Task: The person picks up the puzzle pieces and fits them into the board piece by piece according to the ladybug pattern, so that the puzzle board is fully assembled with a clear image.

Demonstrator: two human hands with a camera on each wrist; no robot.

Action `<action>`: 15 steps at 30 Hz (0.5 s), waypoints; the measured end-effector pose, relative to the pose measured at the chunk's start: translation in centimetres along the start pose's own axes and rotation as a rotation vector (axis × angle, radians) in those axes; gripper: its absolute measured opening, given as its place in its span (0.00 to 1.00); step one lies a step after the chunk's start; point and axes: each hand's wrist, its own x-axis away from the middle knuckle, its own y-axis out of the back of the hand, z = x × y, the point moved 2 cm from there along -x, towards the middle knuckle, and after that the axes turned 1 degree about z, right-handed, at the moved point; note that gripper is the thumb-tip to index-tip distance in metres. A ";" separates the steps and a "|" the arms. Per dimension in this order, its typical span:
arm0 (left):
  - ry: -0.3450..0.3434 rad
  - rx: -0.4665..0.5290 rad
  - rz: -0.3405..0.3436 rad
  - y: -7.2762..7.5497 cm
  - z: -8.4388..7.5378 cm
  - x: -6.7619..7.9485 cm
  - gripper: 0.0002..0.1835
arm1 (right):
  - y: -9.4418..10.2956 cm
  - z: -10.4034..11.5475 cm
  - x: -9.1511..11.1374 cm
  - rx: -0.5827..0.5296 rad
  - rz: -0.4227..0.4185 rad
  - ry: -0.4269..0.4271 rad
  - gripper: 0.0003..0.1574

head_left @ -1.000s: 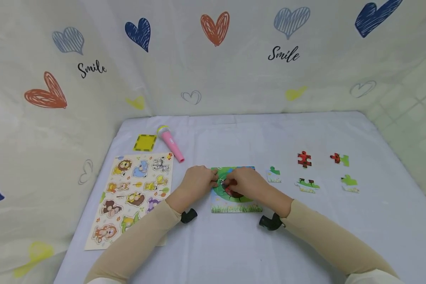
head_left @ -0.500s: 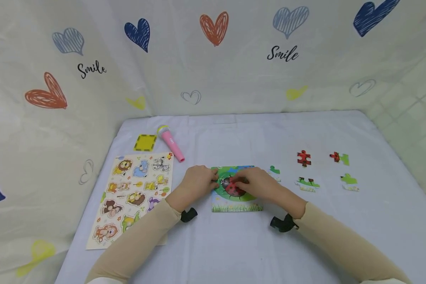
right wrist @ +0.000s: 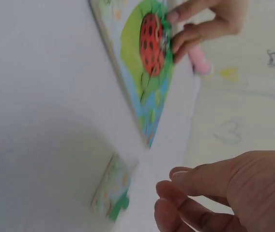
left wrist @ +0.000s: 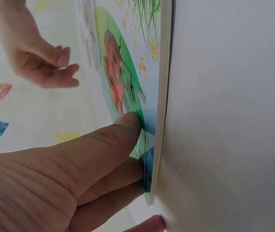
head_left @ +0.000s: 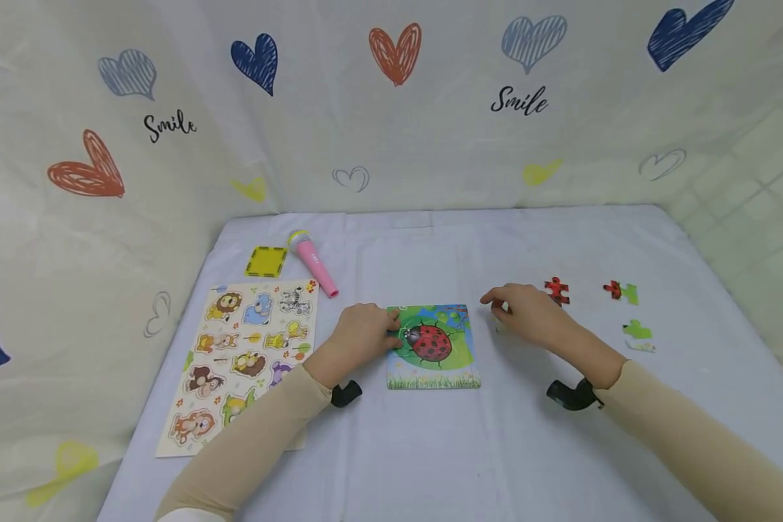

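A ladybug jigsaw puzzle (head_left: 431, 346) in a shallow square board lies flat on the table. My left hand (head_left: 364, 335) rests at its left side; thumb and fingertips press on the picture near the edge, beside the ladybug's head. In the left wrist view, a raised seam shows between pieces near the thumb. My right hand (head_left: 528, 313) hovers to the right of the board, fingers loosely bent, nothing between them. Below it, a green-and-white puzzle piece (right wrist: 113, 188) lies on the cloth, mostly hidden by the hand in the head view.
To the right lie a red piece (head_left: 557, 290), a red-and-green piece (head_left: 621, 291) and a green-and-white piece (head_left: 639, 336). An animal puzzle board (head_left: 235, 362) lies left, partly under the left forearm. Behind it are a yellow square (head_left: 266, 262) and a pink toy microphone (head_left: 315, 265).
My right hand has lifted off the ladybug puzzle and moved right, above the loose pieces, uncovering the whole ladybug. The left hand has stayed at the board's left edge.
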 end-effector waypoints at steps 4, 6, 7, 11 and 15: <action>0.005 0.001 0.010 0.1 -0.1 0.0 0.23 | 1.1 -2.4 0.3 0.050 -0.013 -0.023 0.17; 0.011 0.000 0.018 0.1 -0.2 0.0 0.24 | 1.5 -4.0 0.3 0.062 -0.009 -0.045 0.18; 0.013 0.000 0.022 0.1 -0.2 0.0 0.24 | 1.7 -4.8 0.2 0.069 -0.005 -0.062 0.19; 0.020 -0.009 0.032 0.1 -0.3 0.0 0.24 | 2.4 -8.0 0.0 0.090 0.000 -0.132 0.22; 0.014 -0.010 0.027 0.2 -0.4 0.1 0.23 | 3.2 -10.3 0.0 0.104 -0.010 -0.194 0.23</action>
